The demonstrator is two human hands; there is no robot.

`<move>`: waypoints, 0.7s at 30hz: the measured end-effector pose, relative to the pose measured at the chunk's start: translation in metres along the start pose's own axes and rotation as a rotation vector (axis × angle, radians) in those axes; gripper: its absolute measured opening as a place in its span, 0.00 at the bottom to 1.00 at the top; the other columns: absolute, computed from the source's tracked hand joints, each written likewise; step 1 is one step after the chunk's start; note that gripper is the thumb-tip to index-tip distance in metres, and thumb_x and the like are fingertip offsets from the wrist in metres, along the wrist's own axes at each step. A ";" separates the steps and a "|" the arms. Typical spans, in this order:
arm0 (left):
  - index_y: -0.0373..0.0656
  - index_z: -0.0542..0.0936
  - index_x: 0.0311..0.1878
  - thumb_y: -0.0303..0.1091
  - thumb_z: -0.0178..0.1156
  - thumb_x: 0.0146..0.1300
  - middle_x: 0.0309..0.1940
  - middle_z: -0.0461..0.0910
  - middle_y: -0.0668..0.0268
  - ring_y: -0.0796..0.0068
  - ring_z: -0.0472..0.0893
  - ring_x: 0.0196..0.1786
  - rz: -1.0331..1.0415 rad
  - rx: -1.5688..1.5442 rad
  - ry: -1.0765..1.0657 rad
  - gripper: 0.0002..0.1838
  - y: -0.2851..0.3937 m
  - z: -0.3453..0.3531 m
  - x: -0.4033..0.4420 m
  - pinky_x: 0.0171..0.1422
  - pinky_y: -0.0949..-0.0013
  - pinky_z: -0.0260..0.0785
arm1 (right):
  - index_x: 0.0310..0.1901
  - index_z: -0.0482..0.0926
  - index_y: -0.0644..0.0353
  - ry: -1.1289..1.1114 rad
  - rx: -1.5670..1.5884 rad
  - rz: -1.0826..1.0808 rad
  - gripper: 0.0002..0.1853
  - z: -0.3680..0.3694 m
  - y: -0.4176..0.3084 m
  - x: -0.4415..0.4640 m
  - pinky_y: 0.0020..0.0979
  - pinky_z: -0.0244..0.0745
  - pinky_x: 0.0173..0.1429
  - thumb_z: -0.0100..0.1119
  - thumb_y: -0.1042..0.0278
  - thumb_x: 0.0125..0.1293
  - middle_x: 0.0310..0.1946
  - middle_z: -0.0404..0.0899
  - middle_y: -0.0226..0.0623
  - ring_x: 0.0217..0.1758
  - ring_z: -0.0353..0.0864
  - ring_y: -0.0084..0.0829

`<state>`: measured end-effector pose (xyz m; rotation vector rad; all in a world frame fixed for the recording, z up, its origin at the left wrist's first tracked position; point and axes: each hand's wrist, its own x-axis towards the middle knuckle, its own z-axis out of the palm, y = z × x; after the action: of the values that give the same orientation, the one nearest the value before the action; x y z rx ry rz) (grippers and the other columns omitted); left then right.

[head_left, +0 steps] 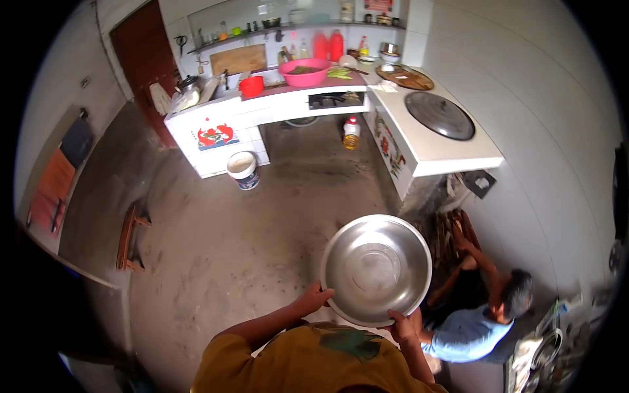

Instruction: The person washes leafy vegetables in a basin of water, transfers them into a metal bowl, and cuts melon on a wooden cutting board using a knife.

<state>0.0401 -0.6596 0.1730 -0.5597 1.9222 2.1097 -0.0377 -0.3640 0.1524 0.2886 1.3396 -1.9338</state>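
Note:
A wide, shiny metal basin (pixel 377 262) is held in front of my body, its hollow side facing up, and nothing shows inside it. My left hand (pixel 316 298) grips the rim at the lower left, with the thumb over the edge. At the bottom right of the rim, my right hand (pixel 403 324) is closed on the same basin. The fingers under the rim are partly hidden on both sides.
At the right, a person in a light blue shirt (pixel 472 334) sits low beside firewood (pixel 452 239). Ahead stand a white stove counter (pixel 419 131) with a round lid, a white bucket (pixel 243 171) and an oil bottle (pixel 352 134). A wooden stool (pixel 126 236) is at left.

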 end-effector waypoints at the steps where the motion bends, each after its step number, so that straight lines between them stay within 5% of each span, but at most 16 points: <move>1: 0.32 0.74 0.55 0.36 0.53 0.67 0.47 0.78 0.56 0.68 0.81 0.46 -0.024 -0.024 0.040 0.19 0.005 -0.016 0.010 0.48 0.66 0.78 | 0.58 0.65 0.72 0.097 -0.082 -0.122 0.24 0.051 -0.038 -0.001 0.41 0.84 0.39 0.54 0.72 0.62 0.47 0.77 0.50 0.41 0.83 0.46; 5: 0.35 0.74 0.57 0.41 0.54 0.68 0.48 0.79 0.59 0.70 0.81 0.47 -0.034 -0.135 0.242 0.21 0.025 -0.089 0.045 0.49 0.66 0.77 | 0.59 0.63 0.73 -0.106 -0.117 0.088 0.26 0.059 -0.035 0.148 0.38 0.84 0.42 0.56 0.72 0.61 0.44 0.78 0.50 0.37 0.83 0.47; 9: 0.36 0.75 0.55 0.49 0.58 0.66 0.45 0.80 0.61 0.71 0.81 0.45 0.046 -0.162 0.345 0.25 0.063 -0.179 0.089 0.47 0.68 0.77 | 0.61 0.62 0.71 -0.143 -0.150 0.064 0.26 0.157 -0.083 0.245 0.42 0.85 0.41 0.55 0.72 0.62 0.48 0.75 0.51 0.44 0.82 0.47; 14: 0.36 0.76 0.49 0.45 0.54 0.69 0.43 0.80 0.62 0.70 0.81 0.45 0.045 -0.149 0.359 0.20 0.103 -0.306 0.177 0.48 0.69 0.76 | 0.60 0.61 0.74 -0.116 -0.120 0.063 0.27 0.240 -0.132 0.364 0.44 0.86 0.44 0.54 0.72 0.62 0.50 0.73 0.54 0.47 0.81 0.49; 21: 0.37 0.77 0.44 0.40 0.54 0.68 0.37 0.80 0.64 0.75 0.81 0.38 0.034 -0.119 0.382 0.14 0.187 -0.434 0.289 0.45 0.71 0.75 | 0.56 0.65 0.73 0.057 -0.110 -0.039 0.23 0.258 -0.187 0.483 0.38 0.86 0.28 0.52 0.71 0.60 0.43 0.77 0.50 0.37 0.83 0.44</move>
<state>-0.2450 -1.1338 0.1894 -1.0268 2.0101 2.2819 -0.4426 -0.7767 0.1223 0.2673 1.4937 -1.8879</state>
